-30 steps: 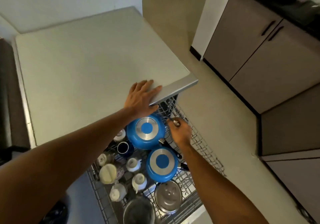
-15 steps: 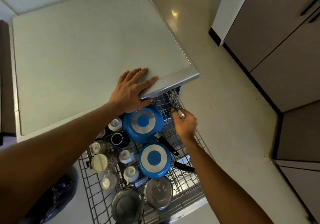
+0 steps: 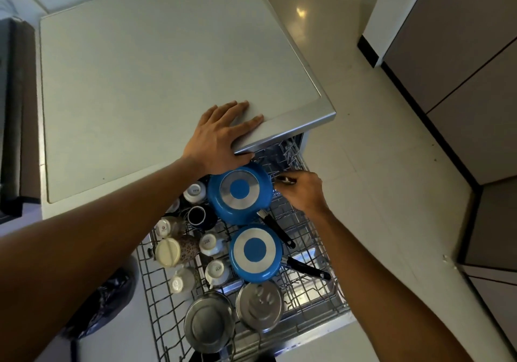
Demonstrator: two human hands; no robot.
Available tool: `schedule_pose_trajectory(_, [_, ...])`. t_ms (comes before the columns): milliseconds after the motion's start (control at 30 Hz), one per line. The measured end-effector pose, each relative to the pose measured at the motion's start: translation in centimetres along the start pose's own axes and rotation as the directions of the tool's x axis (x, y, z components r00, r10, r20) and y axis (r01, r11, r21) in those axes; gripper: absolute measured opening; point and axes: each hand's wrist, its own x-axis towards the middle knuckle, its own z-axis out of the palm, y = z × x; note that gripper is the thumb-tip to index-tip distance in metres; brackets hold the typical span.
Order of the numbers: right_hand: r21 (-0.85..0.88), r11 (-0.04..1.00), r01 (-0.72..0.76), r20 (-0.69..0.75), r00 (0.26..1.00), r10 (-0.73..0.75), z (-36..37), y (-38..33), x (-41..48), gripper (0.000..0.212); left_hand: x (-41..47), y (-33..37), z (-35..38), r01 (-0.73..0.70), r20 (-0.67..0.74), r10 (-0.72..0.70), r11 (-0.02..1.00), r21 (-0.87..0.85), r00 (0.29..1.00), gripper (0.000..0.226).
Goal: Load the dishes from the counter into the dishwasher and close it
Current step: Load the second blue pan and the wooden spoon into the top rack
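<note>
1. The right hand (image 3: 303, 193) has dropped a touch and rolled over. Half a second back its small utensil (image 3: 285, 179) stuck up towards the wire tines (image 3: 289, 151) at the back corner of the rack (image 3: 310, 249). Now it shows only as a dark stub at the hand's left edge.
2. The left hand (image 3: 223, 135) hasn't budged. It lies flat, fingers straight, on the grey top (image 3: 167, 81) at centre frame, thumb along the front lip, holding nothing.
3. The right hand's fingers are curled over and pinching the utensil. It is probably a spoon, but too little shows to be sure.
4. Here's the key relation. The utensil's long axis runs roughly left-right across the frame, its visible end aimed at the rim of the upper blue pan (image 3: 240, 192) and just short of it. The tines sit directly above the hand in the frame, close by.
5. The right hand is clearly the nearer one. The left is parked on the far side of that pan.
6. My read is that the utensil needs turning end-up before it drops between the tines.
7. The rack is pulled out and crowded with a second blue pan (image 3: 256, 252), cups and steel pots lower in the frame, so closing the dishwasher is still to come.
</note>
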Motion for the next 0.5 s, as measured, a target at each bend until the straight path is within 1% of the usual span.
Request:
schedule_pose_trajectory(33, [-0.079,0.997,0.025,0.083,0.996,-0.019,0.1,0.2,0.7,0.021,0.0,-0.1,0.0,0.006,0.001,-0.006,1.0,-0.002,1.0,0.085])
schedule_pose_trajectory(100, [-0.187,0.982,0.033,0.21,0.978,0.007,-0.1,0.2,2.0,0.025,0.1,0.1,0.0,-0.003,0.003,0.003,1.0,-0.005,1.0,0.084])
schedule_pose_trajectory(167, [-0.251,0.967,0.036,0.272,0.962,0.035,0.0,-0.2,4.0,0.029,0.1,0.1,0.0,0.0,0.007,0.0,1.0,-0.005,1.0,0.084])
schedule_pose_trajectory(267, [-0.37,0.923,0.101,0.383,0.922,0.052,0.8,-1.0,7.2,0.029,0.1,0.1,0.1,-0.001,0.002,0.001,1.0,-0.001,1.0,0.083])
schedule_pose_trajectory(300, [-0.395,0.912,0.111,0.392,0.918,0.058,1.4,-1.2,8.2,0.029,0.0,-0.1,0.1,0.0,0.003,0.0,1.0,-0.001,1.0,0.083])
schedule_pose_trajectory(400, [-0.424,0.9,0.097,0.338,0.939,0.058,3.7,-0.7,10.2,0.039,0.0,-0.1,0.2,-0.004,0.003,0.004,1.0,-0.001,1.0,0.083])
schedule_pose_trajectory(500, [-0.493,0.85,0.188,0.375,0.927,0.012,6.3,-0.1,11.1,0.036,0.1,-0.2,0.3,-0.009,0.0,0.009,1.0,0.002,1.0,0.082])
